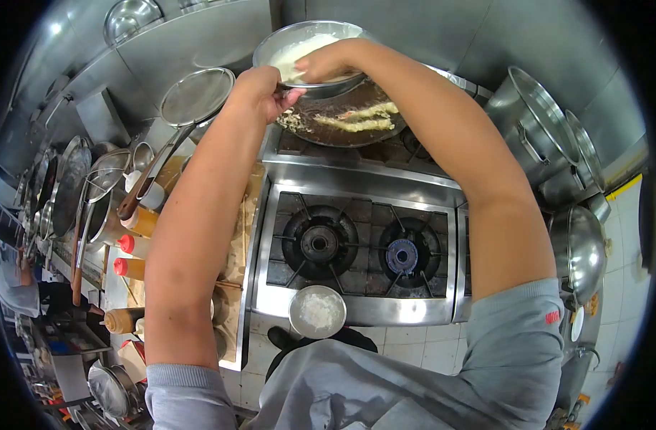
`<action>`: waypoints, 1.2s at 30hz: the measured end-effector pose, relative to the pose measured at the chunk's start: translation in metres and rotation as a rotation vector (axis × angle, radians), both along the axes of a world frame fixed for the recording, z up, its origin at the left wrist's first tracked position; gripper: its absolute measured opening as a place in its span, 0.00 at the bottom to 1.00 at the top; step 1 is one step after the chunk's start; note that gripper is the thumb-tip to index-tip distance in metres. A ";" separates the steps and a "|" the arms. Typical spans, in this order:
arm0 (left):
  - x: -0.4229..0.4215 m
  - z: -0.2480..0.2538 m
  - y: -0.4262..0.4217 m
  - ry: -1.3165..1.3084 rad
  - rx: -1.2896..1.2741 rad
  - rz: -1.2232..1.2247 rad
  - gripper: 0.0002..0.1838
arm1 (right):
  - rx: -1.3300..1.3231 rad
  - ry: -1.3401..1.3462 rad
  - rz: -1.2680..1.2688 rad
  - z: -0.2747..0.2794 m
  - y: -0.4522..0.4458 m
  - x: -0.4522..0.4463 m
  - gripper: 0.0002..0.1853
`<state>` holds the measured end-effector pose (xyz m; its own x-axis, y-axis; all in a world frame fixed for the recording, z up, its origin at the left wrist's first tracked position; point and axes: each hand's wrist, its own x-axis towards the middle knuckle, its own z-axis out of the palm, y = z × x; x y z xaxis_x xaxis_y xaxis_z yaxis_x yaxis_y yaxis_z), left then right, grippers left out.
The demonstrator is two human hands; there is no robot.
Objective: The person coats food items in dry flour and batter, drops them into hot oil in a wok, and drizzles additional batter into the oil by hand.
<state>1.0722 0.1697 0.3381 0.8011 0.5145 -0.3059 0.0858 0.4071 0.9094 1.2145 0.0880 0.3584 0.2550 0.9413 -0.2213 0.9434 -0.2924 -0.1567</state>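
My left hand (269, 93) grips the near-left rim of a metal mixing bowl (331, 91), held over a wide pan of dark oil (299, 115). Inside the bowl is pale, creamy batter (310, 47). My right hand (331, 61) reaches into the bowl from the right, its fingers bunched at the batter; whatever they hold is hidden. Below the bowl, long battered pieces (364, 123) lie in the oil, and loose bits of batter (292, 120) float at the pan's left side.
Nearer me is a two-burner stove; its right burner (402, 256) shows blue. A small bowl of white powder (318, 311) sits at its front edge. A strainer (197, 97) and sauce bottles (132, 246) are leftward. Large pots (532, 118) stand right. Another person (16, 283) is far left.
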 end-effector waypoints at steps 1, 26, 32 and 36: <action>-0.001 0.002 -0.001 -0.010 -0.002 -0.001 0.18 | -0.042 0.005 -0.026 0.005 0.001 0.008 0.26; -0.053 -0.043 0.056 0.087 0.052 0.194 0.17 | 0.382 0.364 -0.479 0.098 -0.050 0.020 0.17; -0.066 -0.048 0.071 0.078 0.101 0.243 0.10 | 0.393 0.354 -0.545 0.081 -0.089 0.042 0.16; -0.070 -0.045 0.076 0.066 0.109 0.213 0.10 | 0.403 0.316 -0.585 0.077 -0.107 0.065 0.16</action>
<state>1.0024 0.2458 0.2930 0.6515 0.7021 -0.2874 0.0692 0.3223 0.9441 1.2795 -0.0191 0.4355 0.7173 0.6959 -0.0352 0.5457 -0.5925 -0.5926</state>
